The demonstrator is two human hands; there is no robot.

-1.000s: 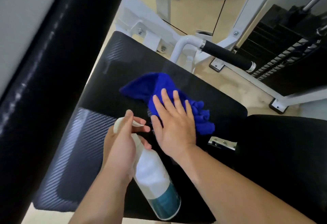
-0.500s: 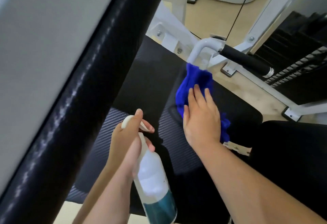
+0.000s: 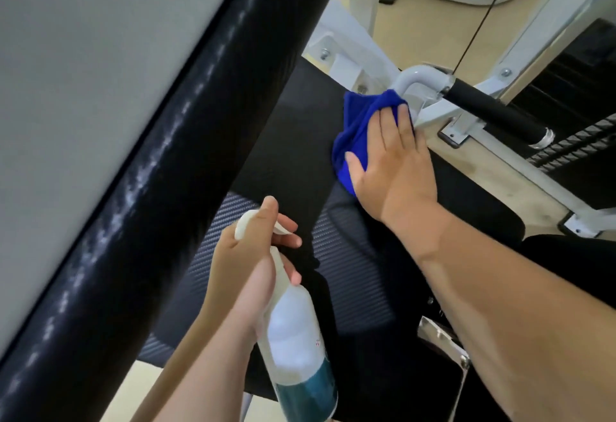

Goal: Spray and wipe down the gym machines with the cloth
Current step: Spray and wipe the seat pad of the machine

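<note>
My right hand (image 3: 393, 161) lies flat on a blue cloth (image 3: 355, 128), pressing it on the far edge of the black seat pad (image 3: 293, 128), right by the white curved handle bar (image 3: 416, 78). My left hand (image 3: 253, 255) grips a white spray bottle (image 3: 296, 348) by its neck, index finger over the nozzle top. Teal liquid fills the bottle's lower part. The bottle hangs above the near part of the seat pad.
A thick black padded bar (image 3: 160, 188) runs diagonally across the left. A black grip (image 3: 493, 111) extends from the white handle. The weight stack (image 3: 573, 115) and white frame (image 3: 546, 21) stand at the right. A second black pad (image 3: 573, 268) lies at lower right.
My right hand has slid the cloth across the seat pad away from me, up to the white handle bar. The left hand keeps holding the bottle; the view has tilted.
</note>
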